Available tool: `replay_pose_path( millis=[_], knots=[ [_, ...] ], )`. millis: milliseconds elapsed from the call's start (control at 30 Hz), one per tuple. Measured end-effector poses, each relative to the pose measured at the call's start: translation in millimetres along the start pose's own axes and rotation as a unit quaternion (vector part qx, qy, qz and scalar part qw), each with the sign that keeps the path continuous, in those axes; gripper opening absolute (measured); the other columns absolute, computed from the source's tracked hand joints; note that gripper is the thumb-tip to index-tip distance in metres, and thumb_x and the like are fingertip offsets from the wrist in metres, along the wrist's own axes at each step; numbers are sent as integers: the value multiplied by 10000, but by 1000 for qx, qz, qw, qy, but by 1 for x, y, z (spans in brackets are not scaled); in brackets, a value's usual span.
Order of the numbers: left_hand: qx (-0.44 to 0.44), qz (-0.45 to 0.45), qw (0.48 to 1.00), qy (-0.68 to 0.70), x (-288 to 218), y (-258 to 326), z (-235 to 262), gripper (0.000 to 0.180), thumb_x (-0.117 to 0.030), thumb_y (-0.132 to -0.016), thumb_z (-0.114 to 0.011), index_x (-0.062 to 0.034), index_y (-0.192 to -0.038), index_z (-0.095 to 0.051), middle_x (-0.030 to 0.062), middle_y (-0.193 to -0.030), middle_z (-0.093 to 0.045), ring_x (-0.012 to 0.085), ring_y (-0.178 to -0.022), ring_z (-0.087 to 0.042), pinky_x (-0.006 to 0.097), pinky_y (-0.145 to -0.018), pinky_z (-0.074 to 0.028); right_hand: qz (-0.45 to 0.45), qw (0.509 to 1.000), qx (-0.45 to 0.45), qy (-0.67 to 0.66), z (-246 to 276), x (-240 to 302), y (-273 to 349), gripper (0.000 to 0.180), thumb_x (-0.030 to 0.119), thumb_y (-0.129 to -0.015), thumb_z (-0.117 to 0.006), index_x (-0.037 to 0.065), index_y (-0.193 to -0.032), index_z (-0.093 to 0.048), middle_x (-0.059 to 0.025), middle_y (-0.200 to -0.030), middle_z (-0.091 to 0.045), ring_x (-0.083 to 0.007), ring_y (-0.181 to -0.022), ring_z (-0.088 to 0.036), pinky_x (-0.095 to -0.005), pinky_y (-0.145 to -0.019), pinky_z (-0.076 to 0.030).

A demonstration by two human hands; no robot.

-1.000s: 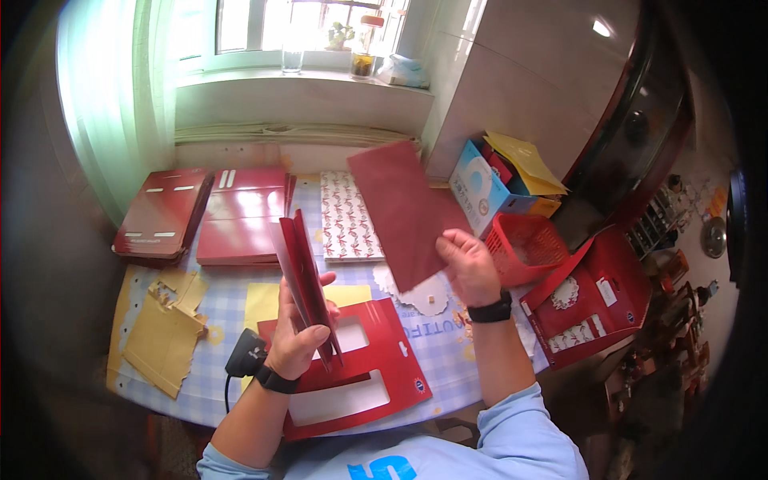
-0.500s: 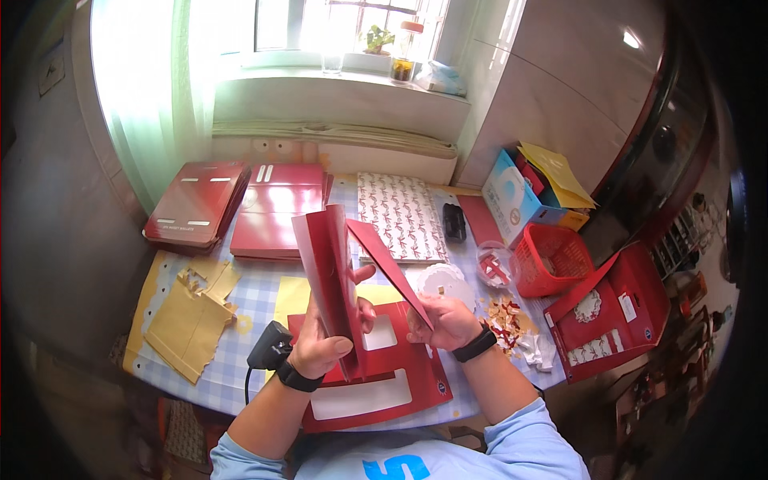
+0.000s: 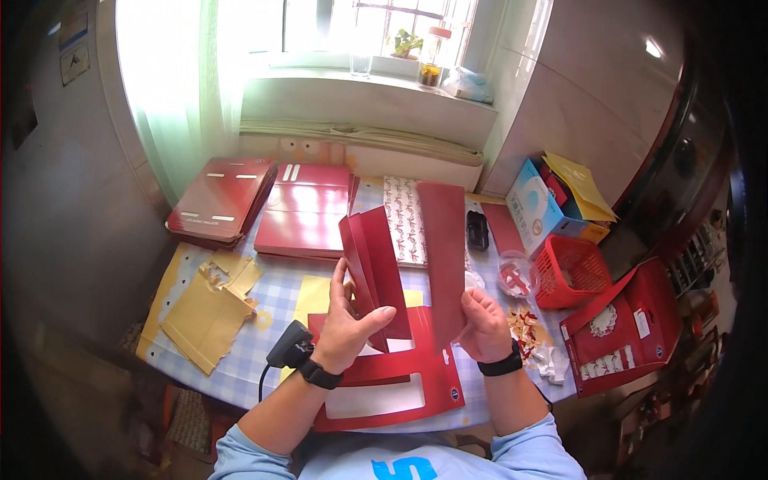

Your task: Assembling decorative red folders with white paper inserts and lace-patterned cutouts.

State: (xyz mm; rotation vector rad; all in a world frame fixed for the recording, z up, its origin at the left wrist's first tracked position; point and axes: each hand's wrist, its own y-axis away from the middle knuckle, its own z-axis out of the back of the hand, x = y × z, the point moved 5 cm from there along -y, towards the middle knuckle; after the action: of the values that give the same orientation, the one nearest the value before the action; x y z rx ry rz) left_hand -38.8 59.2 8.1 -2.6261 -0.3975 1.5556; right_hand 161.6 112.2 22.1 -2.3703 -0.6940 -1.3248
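My left hand (image 3: 349, 326) is closed around several folded red card sheets (image 3: 376, 272), held tilted above the table with the thumb on their near face. In my right hand (image 3: 485, 328), thumb and fingers pinch the lower right edge of a separate long red card strip (image 3: 444, 256), which stands nearly upright and apart from the sheets. Beneath both hands lies a flat red card blank (image 3: 438, 380) with white cut-out-shaped areas. A yellow sheet (image 3: 314, 293) sits partly under it.
Behind are two stacks of red card, a left stack (image 3: 220, 196) and a right stack (image 3: 300, 216), plus a patterned sheet (image 3: 402, 216). At right are a red basket (image 3: 572, 276), paper scraps (image 3: 524, 324) and a red envelope box (image 3: 640, 336). A black device (image 3: 290, 346) stands beside my left wrist.
My right hand has drawn its red strip away from the sheets, to the right and more upright. The sheets in my left hand have fanned apart, and the whole view has shifted slightly.
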Motion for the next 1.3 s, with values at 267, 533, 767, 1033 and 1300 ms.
replay_pose_path(
  millis=[267, 533, 767, 1033, 1300],
  knots=[
    [19, -3, 999, -26, 3, 2, -5, 1128, -133, -747, -784, -80, -1495, 58, 159, -1265, -394, 242, -1176, -503, 375, -992, -451, 204, 814, -162, 520, -21, 24, 18, 145, 84, -924, -559, -8, -1017, -622, -77, -616, -624, -151, -548, -625, -288, -488, -446],
    [32, -25, 993, -107, 11, 8, -18, 1215, -107, -689, -841, -94, -1483, 79, 159, -1285, -373, 241, -1165, -526, 363, -942, -506, 320, 699, -79, 634, -62, 0, 22, 145, 118, -851, -639, 31, -966, -621, -132, -695, -593, -334, -659, -590, -411, -609, -473],
    [4, -47, 971, -234, 9, 11, -20, 1275, -153, -658, -875, -70, -1480, 96, 198, -1322, -367, 282, -1220, -477, 431, -974, -470, 266, 812, -81, 513, -52, 18, 19, 454, 163, -847, -662, 7, -1245, -510, -165, -1034, -573, -266, -869, -613, -343, -745, -495],
    [113, -171, 953, -224, -1, 18, -35, 1151, -66, -749, -787, -29, -1482, 100, 207, -1334, -433, 288, -1253, -446, 449, -981, -433, 134, 945, -32, 296, -39, 0, 13, 286, 81, -938, -570, 40, -1221, -566, -69, -1065, -666, -161, -1017, -620, -318, -865, -490],
    [41, -72, 979, -189, 20, 16, -28, 387, -91, -967, -526, -22, -1291, -325, 83, -1207, -513, 141, -1084, -488, 288, -957, -393, 124, 990, 52, 49, -24, -49, -8, 404, 79, -970, -527, 35, -1346, -384, -75, -1309, -510, -134, -1212, -473, -320, -1034, -391]
  ],
)
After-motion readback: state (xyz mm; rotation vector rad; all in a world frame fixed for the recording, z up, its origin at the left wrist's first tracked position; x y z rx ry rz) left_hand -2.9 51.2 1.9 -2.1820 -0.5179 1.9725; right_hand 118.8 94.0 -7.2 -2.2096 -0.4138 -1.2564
